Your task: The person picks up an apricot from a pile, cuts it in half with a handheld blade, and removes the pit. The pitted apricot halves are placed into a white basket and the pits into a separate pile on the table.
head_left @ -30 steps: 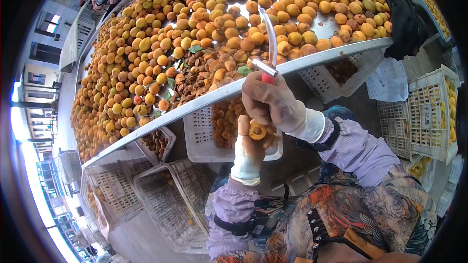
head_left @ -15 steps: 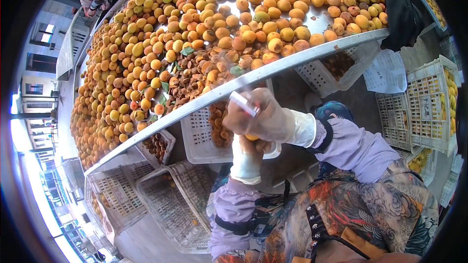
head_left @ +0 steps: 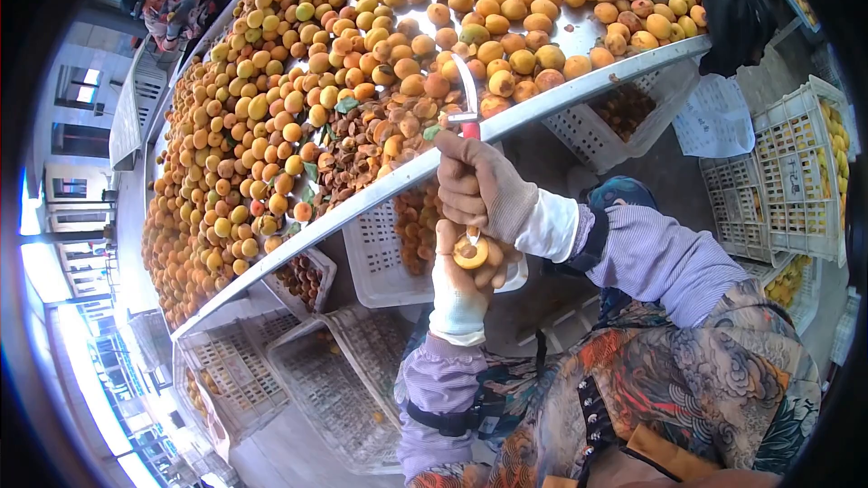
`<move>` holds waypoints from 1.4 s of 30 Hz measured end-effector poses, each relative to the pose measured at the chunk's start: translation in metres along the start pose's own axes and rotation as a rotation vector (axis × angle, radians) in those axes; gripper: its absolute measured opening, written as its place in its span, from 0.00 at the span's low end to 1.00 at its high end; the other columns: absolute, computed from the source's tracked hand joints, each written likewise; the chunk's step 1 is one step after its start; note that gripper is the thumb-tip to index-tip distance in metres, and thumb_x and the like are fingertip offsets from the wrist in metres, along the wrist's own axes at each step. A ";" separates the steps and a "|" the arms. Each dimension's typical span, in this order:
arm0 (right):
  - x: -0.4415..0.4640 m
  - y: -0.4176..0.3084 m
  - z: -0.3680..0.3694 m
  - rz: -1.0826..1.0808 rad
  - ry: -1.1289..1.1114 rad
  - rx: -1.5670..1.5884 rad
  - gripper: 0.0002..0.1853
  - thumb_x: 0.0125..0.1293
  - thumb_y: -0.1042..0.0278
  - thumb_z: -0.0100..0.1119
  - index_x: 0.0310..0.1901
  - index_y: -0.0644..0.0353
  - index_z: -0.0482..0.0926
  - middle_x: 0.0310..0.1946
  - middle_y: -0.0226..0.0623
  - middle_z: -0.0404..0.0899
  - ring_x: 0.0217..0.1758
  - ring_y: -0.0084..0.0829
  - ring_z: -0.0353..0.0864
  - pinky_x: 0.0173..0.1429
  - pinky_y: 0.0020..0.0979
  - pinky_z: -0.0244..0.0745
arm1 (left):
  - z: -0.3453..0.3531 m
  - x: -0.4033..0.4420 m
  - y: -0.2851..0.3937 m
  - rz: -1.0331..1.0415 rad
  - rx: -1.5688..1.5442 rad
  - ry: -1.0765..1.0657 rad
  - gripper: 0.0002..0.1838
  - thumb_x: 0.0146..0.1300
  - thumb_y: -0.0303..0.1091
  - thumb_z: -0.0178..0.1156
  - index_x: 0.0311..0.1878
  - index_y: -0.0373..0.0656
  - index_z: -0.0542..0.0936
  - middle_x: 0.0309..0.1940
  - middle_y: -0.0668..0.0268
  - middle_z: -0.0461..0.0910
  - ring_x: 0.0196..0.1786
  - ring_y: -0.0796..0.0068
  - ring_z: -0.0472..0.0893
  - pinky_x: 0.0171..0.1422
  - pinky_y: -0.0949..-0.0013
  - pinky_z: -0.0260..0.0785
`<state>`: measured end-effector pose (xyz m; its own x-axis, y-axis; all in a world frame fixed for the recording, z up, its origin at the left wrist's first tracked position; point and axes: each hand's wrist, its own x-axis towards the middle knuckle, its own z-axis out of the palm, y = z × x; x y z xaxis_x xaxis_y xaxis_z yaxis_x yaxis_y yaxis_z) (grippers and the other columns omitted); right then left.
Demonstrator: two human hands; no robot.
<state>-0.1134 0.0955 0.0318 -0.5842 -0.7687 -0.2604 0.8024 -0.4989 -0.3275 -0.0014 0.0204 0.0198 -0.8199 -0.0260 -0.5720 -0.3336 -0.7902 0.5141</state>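
Observation:
My right hand (head_left: 488,185), in a beige glove with a white cuff, is closed around a curved knife (head_left: 467,95) with a red handle. Its hooked blade points up over the table rim. From the bottom of that fist a small metal tip reaches down to a cut apricot (head_left: 469,256). The apricot sits in my left hand (head_left: 463,278), gloved too, with its fingers curled around the fruit and the cut face upward. Both hands are close together in front of the metal table edge (head_left: 398,181). Brown, shrivelled apricot pieces (head_left: 357,145) lie heaped just beyond the rim.
Whole apricots (head_left: 262,117) cover the sloping table. Below its edge stands a white crate (head_left: 371,258) with apricot pieces. More crates (head_left: 800,172) are stacked at right, others (head_left: 334,380) at lower left. Black cloth (head_left: 737,14) drapes the right corner. Another person (head_left: 185,0) bends at upper left.
My right hand has turned, so the blurred tool now shows its curved blade upward and its small tip at the apricot. The cut fruit in my left hand has come into view.

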 end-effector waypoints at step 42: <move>0.006 -0.001 0.003 0.050 0.169 -0.171 0.21 0.69 0.51 0.46 0.20 0.49 0.59 0.10 0.20 0.50 0.08 0.17 0.45 0.13 0.22 0.39 | -0.003 0.013 -0.024 0.506 0.460 0.177 0.23 0.73 0.54 0.34 0.33 0.44 0.65 0.14 0.74 0.61 0.12 0.83 0.57 0.16 0.77 0.51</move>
<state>-0.1174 0.0899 0.0326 -0.5684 -0.7052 -0.4238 0.8067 -0.3762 -0.4559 -0.0028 0.0369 -0.0017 -0.8514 -0.4515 -0.2668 -0.1266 -0.3167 0.9400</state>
